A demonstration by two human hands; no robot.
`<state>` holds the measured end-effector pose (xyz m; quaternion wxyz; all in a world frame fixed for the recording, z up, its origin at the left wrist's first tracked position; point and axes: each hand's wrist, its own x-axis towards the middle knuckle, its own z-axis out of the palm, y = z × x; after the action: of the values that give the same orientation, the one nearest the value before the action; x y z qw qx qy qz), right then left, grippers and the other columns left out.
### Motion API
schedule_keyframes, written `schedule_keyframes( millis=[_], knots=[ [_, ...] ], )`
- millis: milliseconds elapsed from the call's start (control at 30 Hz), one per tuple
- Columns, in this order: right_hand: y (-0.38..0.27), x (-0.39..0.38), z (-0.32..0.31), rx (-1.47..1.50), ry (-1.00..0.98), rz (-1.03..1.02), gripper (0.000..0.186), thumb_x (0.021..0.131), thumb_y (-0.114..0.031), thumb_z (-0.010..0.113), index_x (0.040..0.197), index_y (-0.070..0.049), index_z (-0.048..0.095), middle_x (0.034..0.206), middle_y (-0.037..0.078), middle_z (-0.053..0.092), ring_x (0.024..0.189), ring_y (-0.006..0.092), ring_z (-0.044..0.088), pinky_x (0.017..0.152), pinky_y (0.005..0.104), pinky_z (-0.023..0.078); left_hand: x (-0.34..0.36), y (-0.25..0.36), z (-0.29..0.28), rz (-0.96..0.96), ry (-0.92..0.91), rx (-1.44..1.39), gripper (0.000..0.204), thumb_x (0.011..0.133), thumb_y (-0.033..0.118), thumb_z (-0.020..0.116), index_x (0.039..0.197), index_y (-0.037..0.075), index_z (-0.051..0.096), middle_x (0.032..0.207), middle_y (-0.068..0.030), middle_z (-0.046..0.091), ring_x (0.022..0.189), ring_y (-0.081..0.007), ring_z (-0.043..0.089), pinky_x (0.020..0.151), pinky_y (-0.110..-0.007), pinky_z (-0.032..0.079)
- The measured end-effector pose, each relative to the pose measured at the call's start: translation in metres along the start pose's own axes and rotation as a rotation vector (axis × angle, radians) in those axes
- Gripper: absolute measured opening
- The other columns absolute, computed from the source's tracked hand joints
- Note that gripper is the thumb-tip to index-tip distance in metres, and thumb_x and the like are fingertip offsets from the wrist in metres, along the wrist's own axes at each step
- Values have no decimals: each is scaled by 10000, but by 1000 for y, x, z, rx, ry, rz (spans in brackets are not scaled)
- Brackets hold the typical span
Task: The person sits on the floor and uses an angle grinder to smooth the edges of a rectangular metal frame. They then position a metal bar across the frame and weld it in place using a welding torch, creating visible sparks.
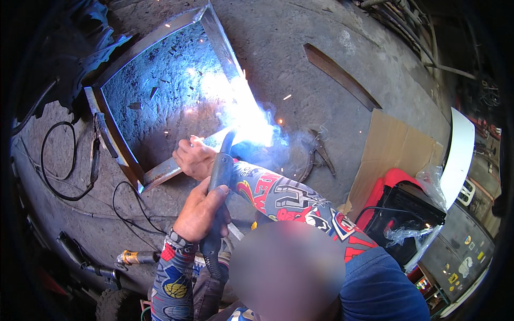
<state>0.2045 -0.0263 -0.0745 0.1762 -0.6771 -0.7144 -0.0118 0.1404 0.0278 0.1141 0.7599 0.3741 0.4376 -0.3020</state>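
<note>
The left hand wraps the welding torch, pointed away into glare at the steel frame's near-right side, while the right hand (the nearer) curls closed fingers over its slanting near bar.

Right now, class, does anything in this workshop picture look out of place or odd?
Yes: the ungloved right hand is on the grey metal bar, oddly close to the dazzling blue-white arc. The flat brown cardboard sheet at right also seems out of place, being burnable and near flying orange sparks.
</note>
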Motion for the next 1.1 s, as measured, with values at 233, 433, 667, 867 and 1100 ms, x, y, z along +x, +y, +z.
schedule_keyframes(
  millis=[233,433,667,867,1100],
  knots=[
    [1,-1,-8,-22,-122,-19,144,867,-259,651,818,-134,703,822,-32,589,902,168,532,730,328,362,0,-1,0,37,4,0,403,1034,301,502,1313,10,497,699,-98,602,443,-187,579,428,-302,496],
    [0,0,-2,-27,-46,-4,135,865,-257,636,843,-126,662,788,-14,581,877,153,545,719,333,371,-13,2,7,110,35,-66,474,1026,302,485,1394,6,454,695,-120,618,448,-197,583,437,-303,494],
    [-4,0,2,45,-140,26,157,878,-240,645,936,-110,712,887,0,648,958,194,561,751,356,398,-29,-2,10,160,-1,-108,501,1028,300,474,1433,9,424,692,-131,627,456,-199,589,450,-305,500],
    [0,-1,-7,-21,-91,-4,154,874,-247,636,924,-107,676,837,0,626,912,170,569,722,330,396,-29,-15,20,112,6,-77,469,1038,283,482,1417,9,440,707,-106,613,492,-183,598,455,-310,509],
    [0,0,-8,4,-146,-3,158,872,-244,649,941,-107,688,841,-11,622,932,165,557,731,325,399,-29,-24,29,89,125,-67,397,1039,276,491,1335,12,471,699,-83,579,514,-171,607,441,-315,510]
  ],
)
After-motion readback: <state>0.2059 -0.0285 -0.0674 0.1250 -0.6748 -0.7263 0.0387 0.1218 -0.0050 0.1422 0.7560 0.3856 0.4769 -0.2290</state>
